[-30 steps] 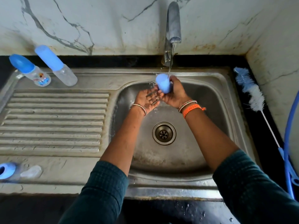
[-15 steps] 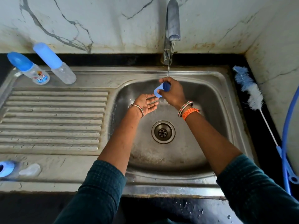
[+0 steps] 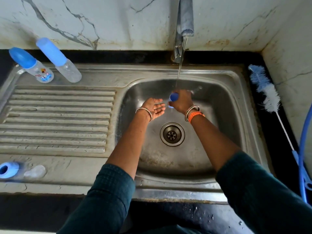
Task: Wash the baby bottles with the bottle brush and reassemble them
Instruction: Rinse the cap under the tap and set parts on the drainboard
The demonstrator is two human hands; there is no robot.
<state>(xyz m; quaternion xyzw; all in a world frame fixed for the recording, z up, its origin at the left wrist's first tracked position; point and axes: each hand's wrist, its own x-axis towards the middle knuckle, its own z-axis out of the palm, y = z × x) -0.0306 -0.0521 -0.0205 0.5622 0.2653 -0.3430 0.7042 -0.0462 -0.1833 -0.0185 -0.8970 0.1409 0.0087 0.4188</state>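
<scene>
Right hand (image 3: 181, 102) grips a wet blue bottle cap (image 3: 173, 97), probably light and slippery, around its sides; left hand (image 3: 154, 107) spread, palm up

A single head-worn wide-angle camera looks steeply down from above a steel sink (image 3: 236, 85), facing the marble back wall (image 3: 118, 22). Both forearms reach away from the lens; the drainboard (image 3: 55, 120) fills the left, close in.

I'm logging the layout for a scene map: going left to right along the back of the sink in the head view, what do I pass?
Printed baby bottle → plain baby bottle → tap → bottle brush.
</scene>
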